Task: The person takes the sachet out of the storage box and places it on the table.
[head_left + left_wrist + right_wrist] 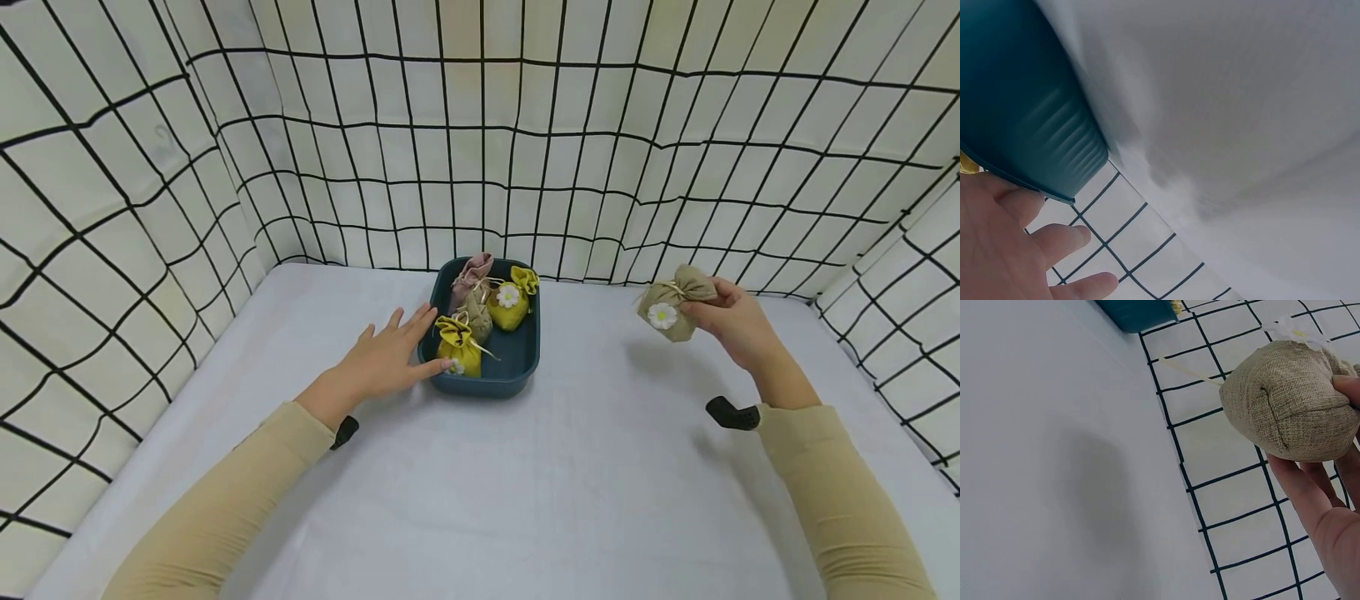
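My right hand (738,325) pinches a beige drawstring pouch (677,304) with a white daisy on it, held above the table on the right. The right wrist view shows the rounded burlap bottom of this pouch (1288,403) between thumb and fingers. A dark teal plastic basin (517,358) stands in the middle at the back. Inside it lie a pink pouch (471,275), a beige pouch (476,315) and two yellow pouches (508,308). With fingers spread, my left hand (386,358) rests at the basin's left rim, its thumb near the front yellow pouch (459,350).
A white cloth (525,500) covers the table. Black netting (480,129) over pale walls encloses the back and both sides. Dark wrist-camera pieces (731,414) stick out by the cuffs of both beige sleeves.
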Motion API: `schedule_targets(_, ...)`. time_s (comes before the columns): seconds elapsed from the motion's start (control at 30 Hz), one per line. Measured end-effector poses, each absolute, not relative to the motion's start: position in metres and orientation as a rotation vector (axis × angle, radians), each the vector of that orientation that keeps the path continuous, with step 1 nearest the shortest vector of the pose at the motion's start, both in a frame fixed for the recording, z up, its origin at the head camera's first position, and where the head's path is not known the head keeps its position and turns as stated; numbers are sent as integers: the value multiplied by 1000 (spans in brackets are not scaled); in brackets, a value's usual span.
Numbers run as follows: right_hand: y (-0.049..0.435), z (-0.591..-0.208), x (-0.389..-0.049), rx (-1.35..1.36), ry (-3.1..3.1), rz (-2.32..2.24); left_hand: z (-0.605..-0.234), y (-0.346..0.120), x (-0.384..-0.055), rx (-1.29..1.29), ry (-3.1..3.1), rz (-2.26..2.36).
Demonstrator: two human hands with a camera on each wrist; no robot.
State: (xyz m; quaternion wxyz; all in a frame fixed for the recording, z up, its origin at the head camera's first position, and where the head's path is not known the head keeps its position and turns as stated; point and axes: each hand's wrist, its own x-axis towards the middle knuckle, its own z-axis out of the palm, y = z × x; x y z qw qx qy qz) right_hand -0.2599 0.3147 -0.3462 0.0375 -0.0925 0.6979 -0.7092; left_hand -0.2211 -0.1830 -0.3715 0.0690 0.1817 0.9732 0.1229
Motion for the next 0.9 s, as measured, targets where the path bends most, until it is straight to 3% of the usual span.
schedule_targets(0.9, 341, -362, -277, -198, 2208, -2076, -371, -182, -221, 541, 2923, 364)
